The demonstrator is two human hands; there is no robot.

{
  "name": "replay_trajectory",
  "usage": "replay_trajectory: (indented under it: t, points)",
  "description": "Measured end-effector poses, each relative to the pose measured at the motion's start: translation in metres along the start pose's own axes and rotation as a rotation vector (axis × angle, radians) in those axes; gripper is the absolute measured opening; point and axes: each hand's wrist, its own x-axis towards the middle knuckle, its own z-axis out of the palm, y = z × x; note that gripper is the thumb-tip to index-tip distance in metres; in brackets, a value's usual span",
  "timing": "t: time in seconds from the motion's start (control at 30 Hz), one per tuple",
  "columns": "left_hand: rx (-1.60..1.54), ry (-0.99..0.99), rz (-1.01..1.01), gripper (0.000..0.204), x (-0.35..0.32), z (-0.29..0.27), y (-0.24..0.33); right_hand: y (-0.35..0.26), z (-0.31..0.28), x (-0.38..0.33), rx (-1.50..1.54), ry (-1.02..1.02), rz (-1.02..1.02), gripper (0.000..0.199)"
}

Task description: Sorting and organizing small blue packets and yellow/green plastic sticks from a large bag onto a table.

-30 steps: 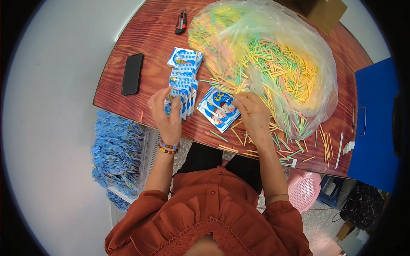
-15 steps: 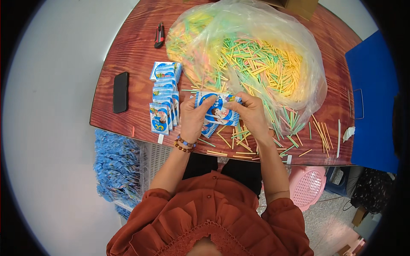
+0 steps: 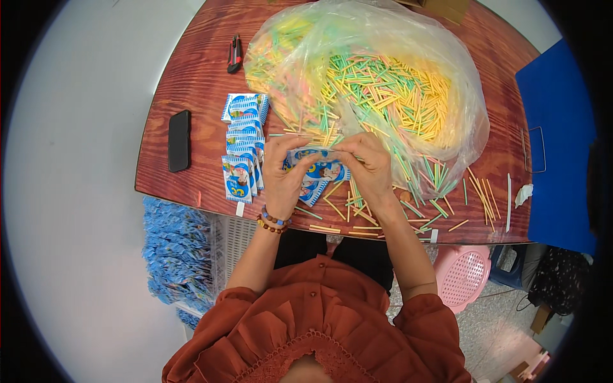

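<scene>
Together, 2 hands (image 3: 281,182) pinch a blue packet (image 3: 327,171) above the table (image 3: 191,83).

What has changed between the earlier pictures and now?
The left hand has moved rightward from the row of packets and taken hold of a blue-and-white packet alongside the right hand; both pinch it, closer together than at first. The row, the phone and the box cutter stayed put.
</scene>
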Motion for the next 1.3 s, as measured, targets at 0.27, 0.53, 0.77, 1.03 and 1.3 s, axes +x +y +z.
replay_trajectory:
  t: [0.27,0.53,0.77,1.03,1.3]
  points:
    - [-0.777,-0.003,-0.681,0.005,0.0,0.005,0.016,-0.021,-0.008,0.002,0.508,-0.067,0.447,0.006]
    - [-0.844,0.024,-0.702,0.006,-0.001,0.02,0.018,-0.014,-0.016,0.0,0.464,-0.073,0.462,0.008]
    - [-0.931,0.075,-0.756,0.005,-0.002,0.032,0.024,-0.017,-0.013,-0.002,0.736,-0.033,0.657,0.01]
    - [-0.866,0.08,-0.753,0.006,-0.004,0.031,0.024,-0.017,-0.009,-0.009,0.654,0.004,0.688,0.011]
    - [-0.87,-0.04,-0.762,0.007,-0.009,0.031,0.024,-0.012,-0.008,-0.013,0.642,0.044,0.629,0.009]
